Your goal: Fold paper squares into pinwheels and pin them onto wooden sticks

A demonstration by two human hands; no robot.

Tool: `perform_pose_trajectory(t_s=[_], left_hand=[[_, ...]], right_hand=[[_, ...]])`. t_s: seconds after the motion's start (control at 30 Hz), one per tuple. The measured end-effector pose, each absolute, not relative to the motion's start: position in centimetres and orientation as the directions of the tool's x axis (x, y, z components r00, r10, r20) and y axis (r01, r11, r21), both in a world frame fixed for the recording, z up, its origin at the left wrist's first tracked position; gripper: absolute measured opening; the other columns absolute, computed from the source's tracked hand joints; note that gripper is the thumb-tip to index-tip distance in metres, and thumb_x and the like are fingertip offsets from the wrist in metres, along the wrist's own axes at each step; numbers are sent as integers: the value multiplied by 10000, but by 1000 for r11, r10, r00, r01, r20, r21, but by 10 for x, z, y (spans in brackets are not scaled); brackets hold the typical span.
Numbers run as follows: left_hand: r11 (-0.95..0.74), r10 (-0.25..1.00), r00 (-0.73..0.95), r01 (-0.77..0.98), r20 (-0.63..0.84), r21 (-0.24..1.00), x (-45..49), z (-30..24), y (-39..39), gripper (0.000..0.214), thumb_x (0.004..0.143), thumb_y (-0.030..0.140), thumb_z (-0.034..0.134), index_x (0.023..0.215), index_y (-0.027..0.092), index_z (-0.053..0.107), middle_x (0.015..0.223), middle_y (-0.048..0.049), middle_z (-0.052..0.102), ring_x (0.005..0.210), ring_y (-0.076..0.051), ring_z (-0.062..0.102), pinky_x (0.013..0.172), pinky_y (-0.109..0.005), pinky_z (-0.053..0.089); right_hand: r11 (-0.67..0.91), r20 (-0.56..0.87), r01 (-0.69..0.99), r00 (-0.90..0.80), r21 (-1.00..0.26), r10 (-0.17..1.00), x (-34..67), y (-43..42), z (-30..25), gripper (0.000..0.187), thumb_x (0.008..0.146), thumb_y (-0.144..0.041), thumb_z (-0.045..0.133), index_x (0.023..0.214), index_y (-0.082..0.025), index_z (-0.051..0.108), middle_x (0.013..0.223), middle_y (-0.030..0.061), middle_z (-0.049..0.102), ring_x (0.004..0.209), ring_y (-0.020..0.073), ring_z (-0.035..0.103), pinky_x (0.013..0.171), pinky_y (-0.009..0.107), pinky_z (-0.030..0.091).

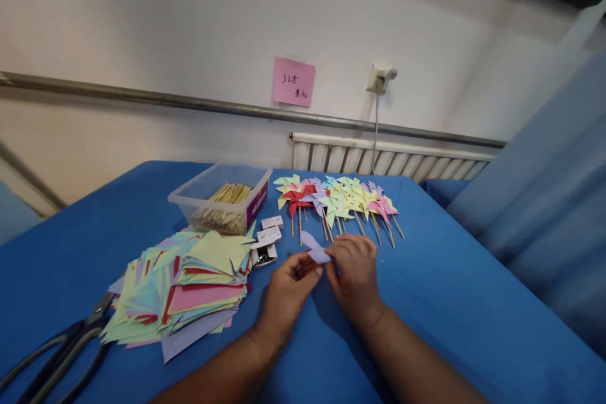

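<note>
A small sheet of lilac paper (pixel 318 252), partly curled, is held up between both hands over the blue table. My left hand (pixel 290 284) pinches its lower left part between thumb and fingers. From the other side, my right hand (pixel 354 270) grips the right edge, its fingers curled; the fingertips are partly hidden. Just beyond the hands lie several finished paper pinwheels (pixel 338 199) on thin sticks, in yellow, green, red, pink and lilac. To the left is a large pile of cut coloured paper (pixel 189 290). An open small box (pixel 264 256) holds dark metal pieces.
A clear plastic tub (pixel 189 192) of thin wooden sticks (pixel 230 194) stands behind the paper pile. Two closed small boxes (pixel 269 235) lie near it. Black-handled scissors (pixel 71 344) rest at the left. A radiator (pixel 350 156) and wall rail (pixel 213 103) border the blue-covered table (pixel 440 278).
</note>
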State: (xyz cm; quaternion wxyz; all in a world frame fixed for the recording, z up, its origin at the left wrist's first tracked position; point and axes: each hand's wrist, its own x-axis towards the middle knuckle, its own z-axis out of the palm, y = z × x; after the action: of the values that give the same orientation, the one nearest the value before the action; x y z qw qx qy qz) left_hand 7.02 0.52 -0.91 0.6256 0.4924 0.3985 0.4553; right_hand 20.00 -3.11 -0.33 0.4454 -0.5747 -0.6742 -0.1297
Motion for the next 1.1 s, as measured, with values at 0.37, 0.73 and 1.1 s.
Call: perform_pose_trajectory(t_s=[0.37,0.73,1.1], left_hand=[[215,954,286,-452,-87,866,65,-6,11,243,596,250,757,798,140,680,747,-25,676,738,-166,606,743,-285,459],[282,957,166,-351,-237,893,64,-20,22,294,547,387,759,618,144,608,515,29,572,475,-110,515,490,-226,393],[203,954,242,-91,-176,975,71,-32,20,246,571,332,711,446,192,552,396,27,508,409,-125,441,424,-252,290]], right_hand=[[303,709,941,-109,-153,696,181,-35,-5,257,861,-203,520,1109,-200,584,1053,76,649,1122,234,492,982,435,244],[436,673,861,-160,-263,722,183,-46,-4,318,824,-219,543,1142,-203,560,1108,117,594,1092,261,517,904,455,402],[382,355,820,-237,-426,904,99,102,106,187,839,-165,507,918,-202,673,975,70,682,982,224,599,858,340,440]])
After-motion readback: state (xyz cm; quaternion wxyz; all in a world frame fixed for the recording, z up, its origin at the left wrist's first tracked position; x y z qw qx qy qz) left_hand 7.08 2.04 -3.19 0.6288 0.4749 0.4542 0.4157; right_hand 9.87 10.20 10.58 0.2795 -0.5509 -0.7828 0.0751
